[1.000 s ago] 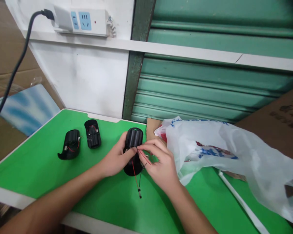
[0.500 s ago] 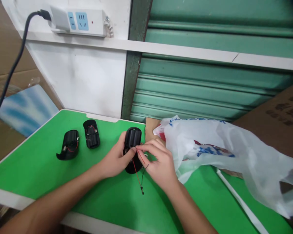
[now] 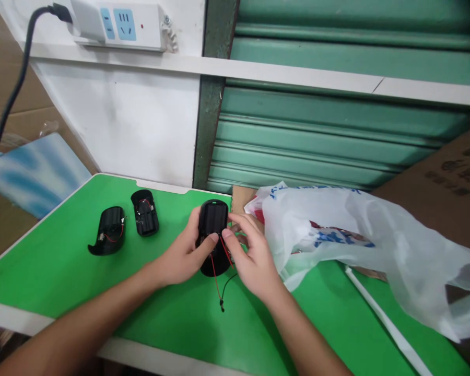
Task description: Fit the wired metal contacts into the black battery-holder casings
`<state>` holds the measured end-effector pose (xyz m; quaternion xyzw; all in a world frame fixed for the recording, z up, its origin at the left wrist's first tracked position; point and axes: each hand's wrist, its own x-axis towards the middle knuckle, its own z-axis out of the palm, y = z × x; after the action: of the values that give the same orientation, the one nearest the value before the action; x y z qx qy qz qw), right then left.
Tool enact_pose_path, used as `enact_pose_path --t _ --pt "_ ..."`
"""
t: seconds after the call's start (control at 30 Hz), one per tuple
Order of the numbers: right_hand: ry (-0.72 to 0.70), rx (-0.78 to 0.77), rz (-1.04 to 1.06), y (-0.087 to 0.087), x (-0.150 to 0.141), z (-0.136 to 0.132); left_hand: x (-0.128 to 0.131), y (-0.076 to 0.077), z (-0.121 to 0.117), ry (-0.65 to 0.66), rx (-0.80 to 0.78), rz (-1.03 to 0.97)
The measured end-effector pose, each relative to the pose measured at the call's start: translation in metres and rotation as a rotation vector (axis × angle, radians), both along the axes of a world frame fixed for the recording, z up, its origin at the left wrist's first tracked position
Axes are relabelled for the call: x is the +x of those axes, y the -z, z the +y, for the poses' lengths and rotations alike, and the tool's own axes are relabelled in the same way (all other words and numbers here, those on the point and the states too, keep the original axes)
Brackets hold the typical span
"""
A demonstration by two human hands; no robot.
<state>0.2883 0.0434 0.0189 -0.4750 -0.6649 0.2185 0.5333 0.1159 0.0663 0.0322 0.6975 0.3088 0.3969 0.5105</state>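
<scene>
Black casing [image 3: 213, 216] is gripped by both hands [image 3: 183, 258] [image 3: 256, 259], which partly hide its middle.

Got three black casings [image 3: 213, 216] on one green bench [image 3: 160, 318], two of them over left, plus two hands [image 3: 254, 258], one plastic bag [image 3: 395, 224] right, one power strip [image 3: 151, 26] far left.

Green-topped table [image 3: 203, 334], white-edged, fills 6 o'clock. White wall panel [image 3: 125, 120] at 10 o'clock, faintly smudged; power strip [image 3: 151, 26] with blue sockets at 11. Dark green post [image 3: 208, 130] just short of 12. Ribbed green roller shutter [image 3: 317, 138] from 12 to 2. White rail [image 3: 278, 73] crosses both. Brown cardboard [image 3: 8, 78] at 10, printed cardboard [image 3: 446, 169] at 3. Light soft, even.
</scene>
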Motion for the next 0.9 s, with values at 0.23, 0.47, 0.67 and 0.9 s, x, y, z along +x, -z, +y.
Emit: enact_pose_path --t 0.23,0.47,0.67,0.9 --pt "-0.071 -0.031 0.049 -0.0012 -0.0008 -0.0018 0.0007 -0.0026 -0.0017 -0.039 0.006 -0.027" --pt "-0.175 -0.183 0.131 0.0016 -0.0021 -0.0056 0.0002 -0.0030 -0.0008 -0.009 0.024 -0.049" --pt "-0.126 -0.136 0.038 -0.0016 -0.0023 -0.0069 -0.0010 -0.0005 0.0001 -0.015 0.071 -0.021" --pt "-0.121 -0.112 -0.044 -0.0001 -0.0038 -0.0077 -0.0006 0.0001 -0.0016 -0.022 0.063 -0.026"
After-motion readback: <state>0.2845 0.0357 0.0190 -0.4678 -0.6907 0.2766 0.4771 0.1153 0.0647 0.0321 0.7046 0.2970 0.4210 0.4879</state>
